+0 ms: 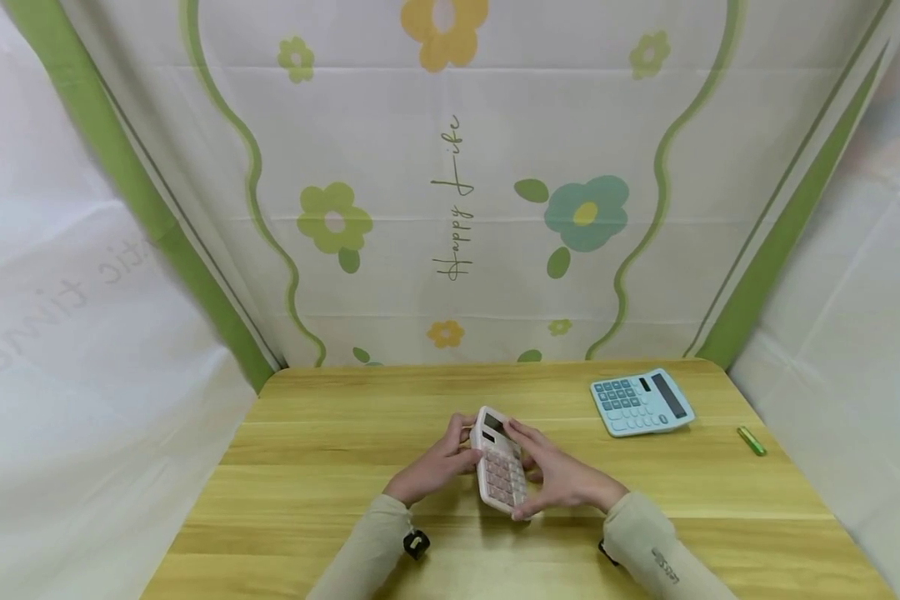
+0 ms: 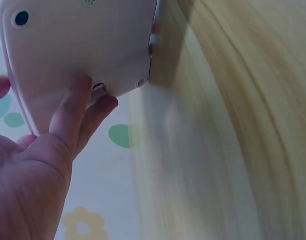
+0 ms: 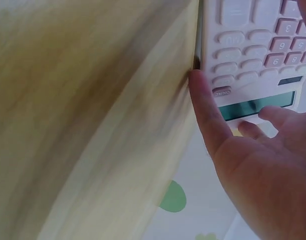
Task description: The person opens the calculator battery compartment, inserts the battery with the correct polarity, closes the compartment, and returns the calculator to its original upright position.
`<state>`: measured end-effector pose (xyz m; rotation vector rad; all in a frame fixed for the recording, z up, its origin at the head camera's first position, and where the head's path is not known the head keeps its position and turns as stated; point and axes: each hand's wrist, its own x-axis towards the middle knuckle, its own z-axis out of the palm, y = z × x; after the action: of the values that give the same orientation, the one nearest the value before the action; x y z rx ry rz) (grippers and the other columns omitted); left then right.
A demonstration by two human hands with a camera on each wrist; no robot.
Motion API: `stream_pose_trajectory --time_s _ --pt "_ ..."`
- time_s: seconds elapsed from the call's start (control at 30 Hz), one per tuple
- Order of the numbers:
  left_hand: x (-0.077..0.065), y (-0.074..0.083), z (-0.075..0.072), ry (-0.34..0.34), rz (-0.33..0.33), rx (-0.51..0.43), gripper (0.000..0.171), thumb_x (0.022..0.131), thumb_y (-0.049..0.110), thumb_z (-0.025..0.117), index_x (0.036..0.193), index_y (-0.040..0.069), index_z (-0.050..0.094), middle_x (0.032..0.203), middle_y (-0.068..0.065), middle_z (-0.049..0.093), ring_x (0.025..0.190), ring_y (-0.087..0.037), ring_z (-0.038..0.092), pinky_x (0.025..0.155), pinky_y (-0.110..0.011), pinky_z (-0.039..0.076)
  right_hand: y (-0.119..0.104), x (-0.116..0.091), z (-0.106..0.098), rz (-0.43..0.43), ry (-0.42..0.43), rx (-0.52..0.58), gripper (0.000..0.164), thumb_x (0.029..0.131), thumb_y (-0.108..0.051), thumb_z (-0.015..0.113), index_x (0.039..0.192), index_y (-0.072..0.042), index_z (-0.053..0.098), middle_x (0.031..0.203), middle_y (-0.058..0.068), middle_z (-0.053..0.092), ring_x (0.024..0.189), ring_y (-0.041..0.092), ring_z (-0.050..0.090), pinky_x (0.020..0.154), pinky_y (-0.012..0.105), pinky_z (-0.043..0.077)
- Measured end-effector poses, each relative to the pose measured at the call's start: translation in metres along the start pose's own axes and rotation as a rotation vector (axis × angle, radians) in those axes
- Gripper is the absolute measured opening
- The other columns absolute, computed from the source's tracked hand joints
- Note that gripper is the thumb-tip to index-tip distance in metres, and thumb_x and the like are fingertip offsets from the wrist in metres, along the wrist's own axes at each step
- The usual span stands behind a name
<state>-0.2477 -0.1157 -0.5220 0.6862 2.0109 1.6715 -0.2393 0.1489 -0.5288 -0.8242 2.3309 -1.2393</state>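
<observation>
A pale pink calculator (image 1: 501, 482) is held tilted over the table between both hands, its keys and display facing the person. My left hand (image 1: 438, 462) grips its left edge, thumb at the front. In the left wrist view, the left fingers (image 2: 68, 112) lie against the calculator's back (image 2: 98, 45), beside a small slot near its end. My right hand (image 1: 562, 479) holds the other side, thumb at the lower corner and fingers by the display end. The right wrist view shows a right fingertip on the dark display (image 3: 237, 110) and another finger along the calculator's side.
On the wooden table (image 1: 330, 492), a light blue calculator (image 1: 630, 408) lies at the back right. A small green cylinder (image 1: 752, 441), like a battery, lies near the right edge. White curtains with printed flowers (image 1: 585, 212) hang behind and at both sides.
</observation>
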Motion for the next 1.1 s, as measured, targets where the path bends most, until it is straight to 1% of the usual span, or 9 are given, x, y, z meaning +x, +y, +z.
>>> stream_pose_trajectory --time_s 0.13,0.23,0.4,0.57,0.73,0.93,1.1 --pt "-0.001 -0.001 -0.002 -0.014 0.001 -0.020 0.053 0.110 0.021 0.047 0.153 0.008 0.020 0.161 -0.018 0.034 0.132 -0.032 0.059 0.102 -0.036 0.057 0.000 0.001 0.002 -0.007 -0.006 -0.014 0.138 0.065 -0.027 0.100 0.167 -0.009 0.009 0.173 0.019 -0.006 0.132 0.043 0.052 0.105 0.046 0.055" --pt "-0.003 0.000 -0.003 -0.019 -0.008 -0.031 0.052 0.109 0.020 0.047 0.153 0.009 0.020 0.162 -0.015 0.033 0.130 -0.029 0.060 0.102 -0.036 0.058 0.000 0.001 0.003 -0.012 -0.015 -0.026 0.139 0.064 -0.025 0.100 0.167 -0.010 0.009 0.173 0.017 -0.008 0.135 0.045 0.049 0.107 0.047 0.053" --pt "-0.006 0.002 -0.004 -0.017 -0.022 -0.050 0.050 0.108 0.016 0.049 0.150 0.011 0.023 0.162 -0.015 0.032 0.127 -0.028 0.063 0.101 -0.037 0.058 0.001 0.000 0.003 -0.011 -0.010 -0.054 0.138 0.063 -0.022 0.100 0.168 -0.012 0.010 0.174 0.013 -0.007 0.137 0.044 0.048 0.105 0.043 0.055" --pt "-0.009 0.001 -0.007 -0.004 -0.036 -0.049 0.049 0.109 0.013 0.050 0.150 0.010 0.024 0.162 -0.016 0.029 0.123 -0.028 0.066 0.099 -0.039 0.059 0.002 0.001 0.003 -0.013 -0.004 -0.105 0.140 0.060 -0.020 0.101 0.168 -0.013 0.012 0.175 0.012 -0.004 0.137 0.043 0.049 0.102 0.038 0.057" --pt "-0.011 -0.002 -0.011 -0.006 -0.053 -0.036 0.048 0.109 0.011 0.048 0.151 0.010 0.024 0.160 -0.017 0.031 0.122 -0.027 0.067 0.099 -0.037 0.059 0.003 0.002 0.002 0.010 -0.002 -0.147 0.137 0.062 -0.014 0.100 0.168 -0.017 0.014 0.175 0.011 -0.003 0.133 0.038 0.055 0.101 0.037 0.058" --pt "-0.012 -0.003 -0.014 -0.026 -0.062 0.000 0.044 0.109 0.007 0.047 0.148 0.009 0.027 0.157 -0.019 0.035 0.123 -0.028 0.066 0.101 -0.038 0.058 0.002 0.002 0.000 0.019 0.007 -0.208 0.135 0.062 -0.013 0.100 0.168 -0.017 0.016 0.175 0.009 0.000 0.125 0.032 0.061 0.100 0.039 0.058" --pt "-0.014 -0.004 -0.015 -0.018 -0.091 0.023 0.047 0.108 0.007 0.049 0.151 0.010 0.029 0.155 -0.020 0.042 0.129 -0.030 0.063 0.103 -0.038 0.057 0.001 0.002 0.000 0.023 0.018 -0.240 0.134 0.062 -0.015 0.100 0.167 -0.015 0.017 0.175 0.009 0.001 0.127 0.032 0.060 0.103 0.043 0.056"
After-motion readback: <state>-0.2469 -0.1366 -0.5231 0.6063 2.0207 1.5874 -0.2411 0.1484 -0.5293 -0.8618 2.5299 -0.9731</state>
